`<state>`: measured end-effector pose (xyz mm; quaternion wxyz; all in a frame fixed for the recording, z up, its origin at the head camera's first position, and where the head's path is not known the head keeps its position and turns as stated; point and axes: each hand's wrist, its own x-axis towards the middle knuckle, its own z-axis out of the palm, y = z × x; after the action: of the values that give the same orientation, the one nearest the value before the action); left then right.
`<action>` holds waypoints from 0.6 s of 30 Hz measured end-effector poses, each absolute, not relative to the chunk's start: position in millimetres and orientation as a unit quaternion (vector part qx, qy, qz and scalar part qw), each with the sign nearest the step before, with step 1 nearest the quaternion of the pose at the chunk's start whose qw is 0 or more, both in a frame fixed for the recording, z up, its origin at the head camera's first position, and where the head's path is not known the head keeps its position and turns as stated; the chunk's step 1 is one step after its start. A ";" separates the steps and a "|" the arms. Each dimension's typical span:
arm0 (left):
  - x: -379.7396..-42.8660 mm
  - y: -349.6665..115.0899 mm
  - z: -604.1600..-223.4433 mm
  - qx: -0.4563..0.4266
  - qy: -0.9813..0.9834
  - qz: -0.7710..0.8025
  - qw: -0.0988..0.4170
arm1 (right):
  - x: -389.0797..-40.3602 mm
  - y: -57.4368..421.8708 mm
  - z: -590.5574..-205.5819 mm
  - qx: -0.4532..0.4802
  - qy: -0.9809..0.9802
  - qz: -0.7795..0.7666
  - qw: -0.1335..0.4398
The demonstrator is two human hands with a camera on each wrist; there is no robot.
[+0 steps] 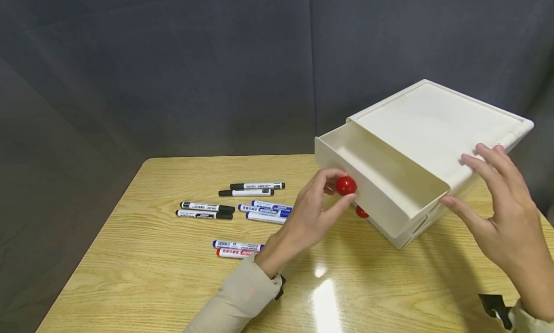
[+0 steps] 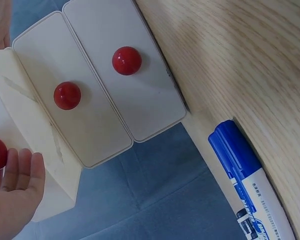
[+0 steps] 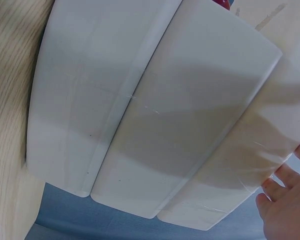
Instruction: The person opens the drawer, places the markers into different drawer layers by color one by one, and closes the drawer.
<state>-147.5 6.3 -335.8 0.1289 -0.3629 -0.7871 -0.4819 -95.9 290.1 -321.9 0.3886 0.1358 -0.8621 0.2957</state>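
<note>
A white drawer cabinet (image 1: pixel 437 119) with three drawers stacked stands at the right of the table. Its top drawer (image 1: pixel 368 181) is pulled partway out, and the part of its inside that shows is bare. My left hand (image 1: pixel 305 217) pinches the round red knob (image 1: pixel 346 185) on that drawer's front between thumb and fingers. Two more red knobs, a middle one (image 2: pixel 67 95) and a bottom one (image 2: pixel 127 61), sit on the pushed-in drawers below. My right hand (image 1: pixel 506 203) rests on the cabinet's near side, fingertips on the top edge and thumb near the drawer opening.
Left of the cabinet, whiteboard markers lie on the wooden table (image 1: pixel 130 275): several black ones (image 1: pixel 257 185), several blue ones (image 1: pixel 266 209) and a red one (image 1: pixel 235 253). My left forearm partly covers some. A dark grey curtain (image 1: pixel 216 73) hangs behind the table.
</note>
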 end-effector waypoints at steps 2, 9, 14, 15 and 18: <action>-146.9 5.3 -335.3 -0.361 -0.789 -0.481 0.126 | -96.0 290.1 -321.4 0.136 -0.862 0.295 0.388; -143.8 0.9 -334.0 -0.355 -0.794 -0.482 0.112 | -95.9 287.9 -320.3 0.137 -0.862 0.296 0.388; -142.7 -0.5 -332.8 -0.356 -0.794 -0.481 0.109 | -95.1 288.7 -319.8 0.131 -0.863 0.296 0.389; -142.6 -0.8 -332.8 -0.356 -0.794 -0.481 0.108 | -95.1 289.3 -319.9 0.129 -0.863 0.296 0.388; -142.0 -2.0 -332.6 -0.354 -0.794 -0.483 0.105 | -95.0 290.9 -320.5 0.125 -0.865 0.298 0.384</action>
<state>-142.0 -2.0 -332.6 0.1047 -0.3544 -0.7941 -0.4826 -95.0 290.9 -320.5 0.3838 0.1252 -0.8651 0.2978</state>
